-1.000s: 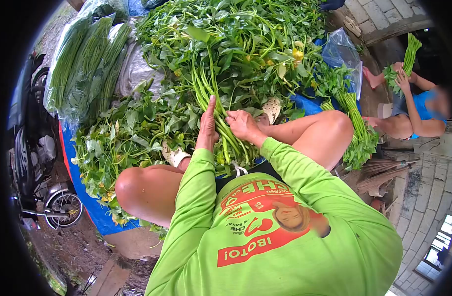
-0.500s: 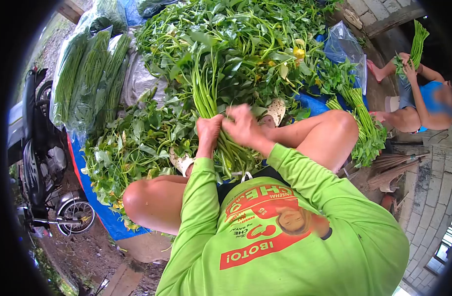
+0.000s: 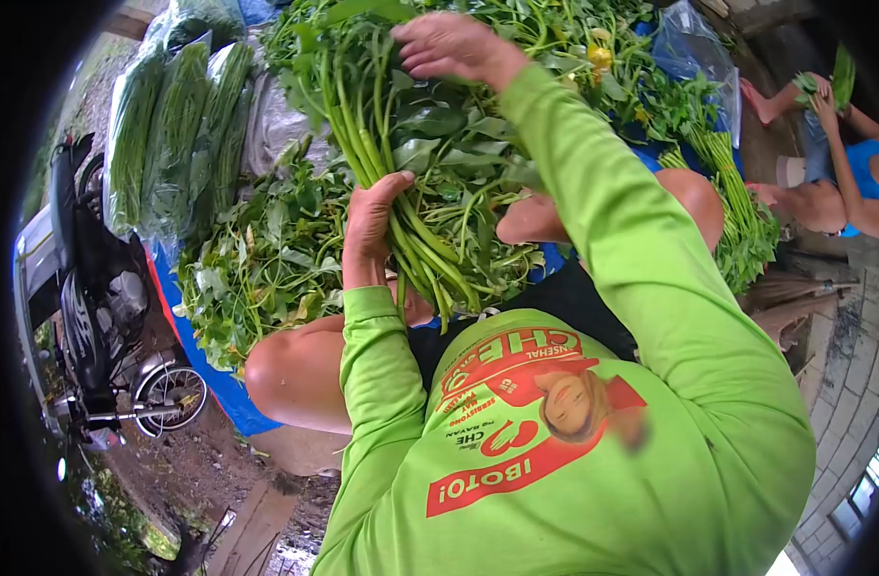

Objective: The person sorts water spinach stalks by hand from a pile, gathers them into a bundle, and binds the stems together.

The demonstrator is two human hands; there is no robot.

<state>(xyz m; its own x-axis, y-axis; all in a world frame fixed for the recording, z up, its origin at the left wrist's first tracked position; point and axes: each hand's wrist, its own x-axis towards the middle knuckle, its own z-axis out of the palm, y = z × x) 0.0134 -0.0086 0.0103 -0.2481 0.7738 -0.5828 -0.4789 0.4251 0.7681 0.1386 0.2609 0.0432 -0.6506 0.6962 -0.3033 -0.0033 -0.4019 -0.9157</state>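
Note:
My left hand (image 3: 370, 216) is closed around a bunch of water spinach (image 3: 363, 144) in front of my lap. Its leafy ends point away from me and the cut stem ends fan out below the fist. My right hand (image 3: 449, 48) is off the bunch, stretched forward above the leaves near its leafy end. The fingers look extended, with nothing seen in them. Under and around both hands spreads a large pile of loose greens (image 3: 286, 240), partly covering a blue tarp (image 3: 206, 370).
Plastic bags of long green beans (image 3: 176, 144) lie at the far left. Tied bundles of greens (image 3: 732, 197) and a clear plastic bag (image 3: 694, 48) are on the right. Another person (image 3: 847, 163) holds greens there. A motorcycle (image 3: 99, 298) stands left of the tarp.
My right hand has let go near the stems and moved forward over the leaves. My left hand has shifted left and forward, still gripping the bunch. The view has turned slightly.

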